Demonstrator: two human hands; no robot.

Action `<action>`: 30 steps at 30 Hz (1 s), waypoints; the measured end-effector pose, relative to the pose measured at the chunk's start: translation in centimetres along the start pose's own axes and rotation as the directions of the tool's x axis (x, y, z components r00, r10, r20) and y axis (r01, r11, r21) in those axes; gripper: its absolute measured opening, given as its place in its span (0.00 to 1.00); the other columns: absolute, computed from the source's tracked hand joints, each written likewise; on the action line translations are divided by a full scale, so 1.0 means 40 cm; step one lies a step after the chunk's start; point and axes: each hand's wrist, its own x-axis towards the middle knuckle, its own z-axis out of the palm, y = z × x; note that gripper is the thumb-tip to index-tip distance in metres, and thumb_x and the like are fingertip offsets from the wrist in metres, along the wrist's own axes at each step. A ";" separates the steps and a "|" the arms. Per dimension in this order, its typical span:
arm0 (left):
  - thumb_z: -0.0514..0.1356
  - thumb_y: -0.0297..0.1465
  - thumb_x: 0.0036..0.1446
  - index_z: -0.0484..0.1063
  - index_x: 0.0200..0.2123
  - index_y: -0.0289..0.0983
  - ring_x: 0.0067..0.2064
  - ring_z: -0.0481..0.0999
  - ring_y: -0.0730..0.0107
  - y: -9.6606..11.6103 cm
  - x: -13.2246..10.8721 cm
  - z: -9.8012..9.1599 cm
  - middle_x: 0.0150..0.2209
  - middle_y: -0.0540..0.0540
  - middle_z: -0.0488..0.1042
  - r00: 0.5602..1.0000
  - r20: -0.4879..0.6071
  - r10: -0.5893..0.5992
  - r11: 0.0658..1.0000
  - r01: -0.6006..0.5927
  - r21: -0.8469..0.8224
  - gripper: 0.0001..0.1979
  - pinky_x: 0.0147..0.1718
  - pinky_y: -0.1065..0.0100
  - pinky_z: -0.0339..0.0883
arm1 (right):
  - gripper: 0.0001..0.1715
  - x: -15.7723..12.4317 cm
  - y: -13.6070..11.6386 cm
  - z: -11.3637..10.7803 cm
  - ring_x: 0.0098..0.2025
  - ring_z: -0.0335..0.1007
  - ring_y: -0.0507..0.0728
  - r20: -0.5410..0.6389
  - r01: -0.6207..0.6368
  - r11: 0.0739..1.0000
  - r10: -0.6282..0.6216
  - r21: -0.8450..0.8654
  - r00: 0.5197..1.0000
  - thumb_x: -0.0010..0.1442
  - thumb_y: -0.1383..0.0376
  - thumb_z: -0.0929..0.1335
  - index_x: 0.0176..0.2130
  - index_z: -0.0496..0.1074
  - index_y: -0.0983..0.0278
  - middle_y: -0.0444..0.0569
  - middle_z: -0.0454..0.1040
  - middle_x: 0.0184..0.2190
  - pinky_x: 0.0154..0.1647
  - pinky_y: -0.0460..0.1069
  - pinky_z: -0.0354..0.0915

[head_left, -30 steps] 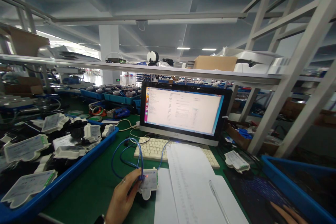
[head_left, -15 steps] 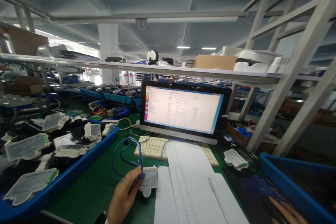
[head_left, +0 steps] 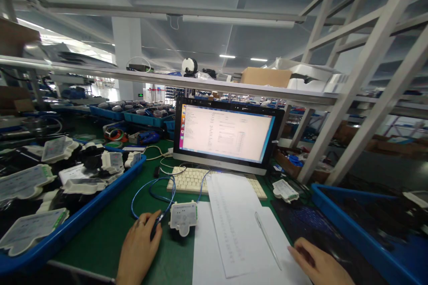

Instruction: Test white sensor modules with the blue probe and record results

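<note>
My left hand (head_left: 139,245) is closed on the dark plug end of a blue cable (head_left: 136,197), just left of a white, clear-faced electronic module (head_left: 183,217). A gap separates the plug from the module, which rests on the green tabletop beside the papers. The cable loops up towards the keyboard (head_left: 187,180). My right hand (head_left: 317,260) hovers by the right edge of the white papers (head_left: 230,227), fingers loosely bent and apart, holding nothing visible. Close to it are a pen (head_left: 268,240) lying on the papers and a dark mouse (head_left: 329,248) on the black pad.
A lit monitor (head_left: 227,136) stands behind the keyboard. The blue bin (head_left: 96,209) at left holds several similar modules; another blue bin (head_left: 368,236) stands at right. A single module (head_left: 285,190) lies near the monitor's right side. A shelf (head_left: 207,84) crosses above.
My left hand has moved left and down, taking the cable end away from the module. My right hand has left the mouse and shifted left towards the papers. The view has turned slightly right.
</note>
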 end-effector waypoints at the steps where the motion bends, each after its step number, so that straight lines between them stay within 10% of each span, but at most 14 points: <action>1: 0.49 0.35 0.58 0.70 0.45 0.38 0.38 0.75 0.58 0.011 -0.015 -0.003 0.41 0.42 0.72 0.997 -0.050 0.050 0.998 -0.048 0.036 0.16 0.35 0.58 0.72 | 0.20 0.005 -0.032 0.002 0.24 0.69 0.58 0.087 -0.031 0.999 0.032 -0.011 0.996 0.57 0.49 0.59 0.25 0.66 0.58 0.45 0.71 0.20 0.25 0.48 0.60; 9: 0.57 0.29 0.53 0.70 0.46 0.40 0.54 0.66 0.60 0.219 -0.150 0.024 0.49 0.48 0.71 0.756 -0.127 0.642 0.750 -0.654 -0.098 0.15 0.52 0.60 0.63 | 0.10 0.084 -0.126 0.019 0.24 0.66 0.55 0.359 -0.095 0.993 0.062 0.073 0.931 0.48 0.63 0.67 0.20 0.65 0.63 0.47 0.71 0.19 0.24 0.46 0.53; 14: 0.59 0.34 0.52 0.64 0.52 0.33 0.56 0.65 0.57 0.304 -0.174 0.012 0.52 0.42 0.70 0.772 0.068 0.632 0.757 -0.596 -0.268 0.24 0.51 0.56 0.65 | 0.11 0.091 -0.143 0.000 0.13 0.49 0.47 0.501 -0.340 0.859 0.116 0.383 0.858 0.45 0.61 0.64 0.18 0.59 0.62 0.38 0.58 0.10 0.15 0.43 0.45; 21: 0.59 0.26 0.51 0.60 0.55 0.37 0.56 0.66 0.60 0.312 -0.188 0.031 0.55 0.45 0.67 0.776 0.300 0.555 0.821 -0.453 -0.347 0.27 0.55 0.56 0.60 | 0.14 0.011 -0.277 0.058 0.15 0.55 0.47 0.308 -0.314 0.382 0.078 0.869 0.948 0.42 0.58 0.68 0.25 0.60 0.61 0.38 0.65 0.16 0.13 0.41 0.49; 30: 0.50 0.21 0.57 0.65 0.51 0.34 0.53 0.69 0.63 0.321 -0.196 0.043 0.51 0.43 0.71 0.816 0.140 0.561 0.808 -0.502 -0.308 0.18 0.53 0.59 0.62 | 0.14 -0.036 -0.335 0.152 0.15 0.56 0.51 0.104 -0.151 0.578 0.114 0.802 0.988 0.49 0.55 0.67 0.24 0.60 0.61 0.40 0.66 0.14 0.16 0.45 0.55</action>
